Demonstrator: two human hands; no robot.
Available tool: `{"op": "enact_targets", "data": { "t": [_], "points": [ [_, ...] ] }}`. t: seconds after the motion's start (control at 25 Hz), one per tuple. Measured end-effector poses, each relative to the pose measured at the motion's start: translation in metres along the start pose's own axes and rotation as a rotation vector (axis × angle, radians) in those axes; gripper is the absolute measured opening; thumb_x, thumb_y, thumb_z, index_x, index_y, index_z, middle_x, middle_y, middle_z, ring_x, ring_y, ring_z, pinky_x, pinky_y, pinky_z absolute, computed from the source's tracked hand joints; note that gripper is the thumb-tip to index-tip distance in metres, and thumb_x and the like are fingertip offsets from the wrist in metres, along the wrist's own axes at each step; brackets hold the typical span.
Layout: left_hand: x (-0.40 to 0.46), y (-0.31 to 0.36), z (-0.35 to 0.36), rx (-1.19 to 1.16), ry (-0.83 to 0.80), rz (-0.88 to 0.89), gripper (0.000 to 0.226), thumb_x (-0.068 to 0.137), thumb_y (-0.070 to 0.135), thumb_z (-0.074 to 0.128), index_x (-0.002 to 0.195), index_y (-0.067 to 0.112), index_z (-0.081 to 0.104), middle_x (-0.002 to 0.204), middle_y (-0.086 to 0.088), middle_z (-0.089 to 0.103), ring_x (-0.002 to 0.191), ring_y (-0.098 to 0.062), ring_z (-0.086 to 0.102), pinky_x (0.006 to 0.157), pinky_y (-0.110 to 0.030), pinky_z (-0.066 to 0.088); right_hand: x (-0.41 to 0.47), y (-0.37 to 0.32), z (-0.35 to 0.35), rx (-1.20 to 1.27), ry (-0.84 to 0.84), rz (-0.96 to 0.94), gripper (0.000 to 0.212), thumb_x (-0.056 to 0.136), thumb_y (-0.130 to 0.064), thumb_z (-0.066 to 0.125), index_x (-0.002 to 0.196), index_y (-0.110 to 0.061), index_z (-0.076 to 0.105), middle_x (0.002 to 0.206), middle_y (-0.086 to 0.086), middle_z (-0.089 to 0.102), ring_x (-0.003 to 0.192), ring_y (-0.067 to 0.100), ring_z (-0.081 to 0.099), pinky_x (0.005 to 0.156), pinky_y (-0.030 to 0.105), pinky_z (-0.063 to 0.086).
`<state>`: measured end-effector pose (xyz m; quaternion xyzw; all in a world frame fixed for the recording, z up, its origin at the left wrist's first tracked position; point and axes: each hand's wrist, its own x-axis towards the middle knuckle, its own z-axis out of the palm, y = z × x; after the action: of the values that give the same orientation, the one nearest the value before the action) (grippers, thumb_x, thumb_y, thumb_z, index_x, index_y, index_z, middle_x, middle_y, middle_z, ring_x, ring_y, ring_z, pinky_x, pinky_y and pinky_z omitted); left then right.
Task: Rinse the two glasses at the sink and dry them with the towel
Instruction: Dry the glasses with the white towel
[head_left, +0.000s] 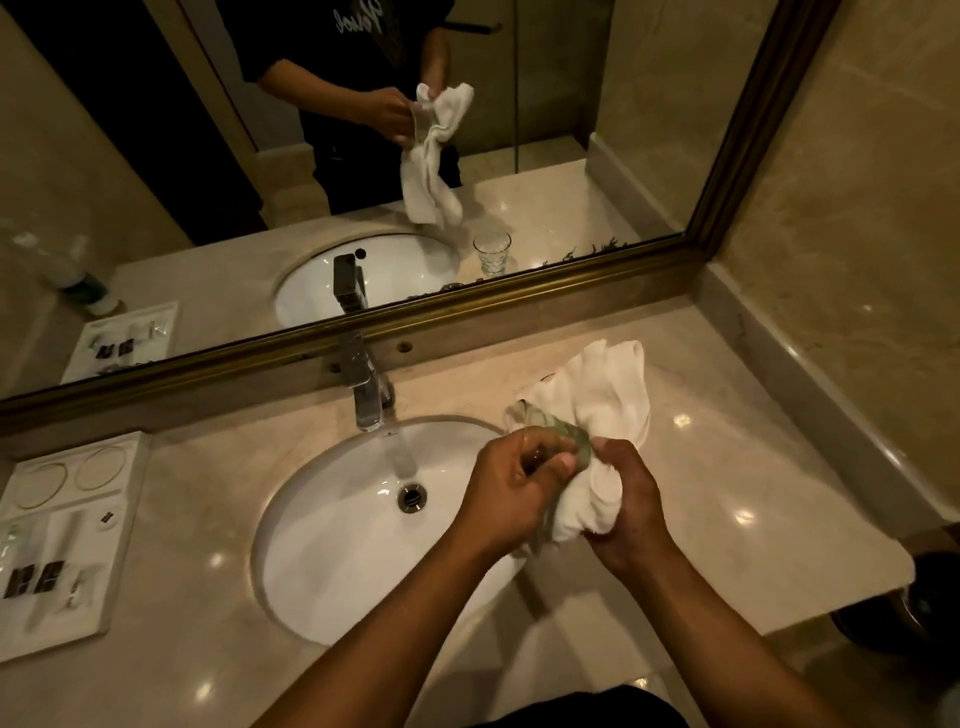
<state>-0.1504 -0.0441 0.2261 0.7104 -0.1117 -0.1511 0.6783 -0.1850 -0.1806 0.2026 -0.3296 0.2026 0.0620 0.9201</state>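
A clear glass (563, 434) is held over the right rim of the white sink (332, 561), tilted on its side. My left hand (514, 483) grips it around the body. My right hand (631, 504) is closed on a white towel (597, 395); one end of the towel is pushed into the glass and the rest bunches up above my hands. A second glass (491, 252) shows only as a reflection in the mirror, upright on the counter to the right of the basin; on the counter itself the towel and my hands hide it.
A chrome faucet (366, 384) stands behind the basin with a thin stream of water running toward the drain (413, 496). A white amenity tray (57, 530) lies on the counter at the left. A framed mirror (519, 306) backs the counter. A dark bin (924, 597) sits at the lower right.
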Motion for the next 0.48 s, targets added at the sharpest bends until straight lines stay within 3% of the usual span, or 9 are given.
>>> {"op": "enact_targets", "data": {
  "t": [0.12, 0.16, 0.28, 0.36, 0.44, 0.48],
  "points": [
    [0.003, 0.001, -0.007, 0.185, -0.224, -0.023, 0.012, 0.085, 0.018, 0.071, 0.094, 0.017, 0.078, 0.094, -0.004, 0.080, 0.092, -0.020, 0.075, 0.092, -0.050, 0.058, 0.001, -0.007, -0.001, 0.075, -0.041, 0.038, 0.067, 0.079, -0.027, 0.058, 0.137, 0.006, 0.051, 0.118, 0.026, 0.062, 0.105, 0.039, 0.062, 0.099, 0.046, 0.049],
    [0.007, 0.004, -0.012, 0.256, -0.331, -0.025, 0.013, 0.086, 0.017, 0.072, 0.097, 0.015, 0.079, 0.094, -0.005, 0.080, 0.092, -0.023, 0.075, 0.092, -0.051, 0.058, 0.002, -0.011, -0.007, 0.093, -0.058, 0.070, 0.066, 0.080, -0.027, 0.057, 0.138, 0.004, 0.051, 0.119, 0.026, 0.060, 0.105, 0.039, 0.061, 0.102, 0.048, 0.046],
    [0.022, 0.021, -0.025, 0.333, -0.583, -0.036, 0.012, 0.087, 0.010, 0.073, 0.096, 0.005, 0.078, 0.092, -0.014, 0.079, 0.089, -0.035, 0.075, 0.088, -0.052, 0.059, -0.004, -0.017, -0.012, 0.119, -0.122, 0.159, 0.050, 0.073, -0.025, 0.068, 0.116, 0.002, 0.068, 0.096, 0.025, 0.069, 0.082, 0.038, 0.069, 0.081, 0.045, 0.058],
    [0.031, 0.027, -0.029, 0.342, -0.583, -0.064, 0.015, 0.089, 0.011, 0.073, 0.085, -0.003, 0.076, 0.078, -0.016, 0.076, 0.073, -0.033, 0.073, 0.076, -0.042, 0.062, -0.008, -0.011, -0.014, 0.086, -0.127, 0.211, 0.045, 0.067, -0.025, 0.078, 0.103, 0.002, 0.074, 0.091, 0.024, 0.073, 0.079, 0.037, 0.072, 0.077, 0.043, 0.060],
    [0.036, 0.026, -0.027, 0.386, -0.432, -0.056, 0.046, 0.094, 0.026, 0.070, 0.061, -0.004, 0.064, 0.053, -0.009, 0.058, 0.046, -0.020, 0.055, 0.055, -0.030, 0.048, -0.010, 0.001, -0.013, 0.046, -0.136, 0.237, 0.061, 0.061, -0.023, 0.090, 0.113, 0.003, 0.072, 0.104, 0.024, 0.073, 0.092, 0.037, 0.071, 0.087, 0.044, 0.058],
    [0.036, 0.022, -0.023, 0.387, -0.327, -0.043, 0.060, 0.096, 0.035, 0.068, 0.051, -0.001, 0.052, 0.047, -0.006, 0.044, 0.041, -0.016, 0.040, 0.051, -0.029, 0.037, -0.011, 0.008, -0.013, 0.039, -0.142, 0.237, 0.073, 0.059, -0.021, 0.092, 0.123, 0.003, 0.067, 0.113, 0.025, 0.071, 0.100, 0.038, 0.070, 0.090, 0.045, 0.056]
  ]
}}
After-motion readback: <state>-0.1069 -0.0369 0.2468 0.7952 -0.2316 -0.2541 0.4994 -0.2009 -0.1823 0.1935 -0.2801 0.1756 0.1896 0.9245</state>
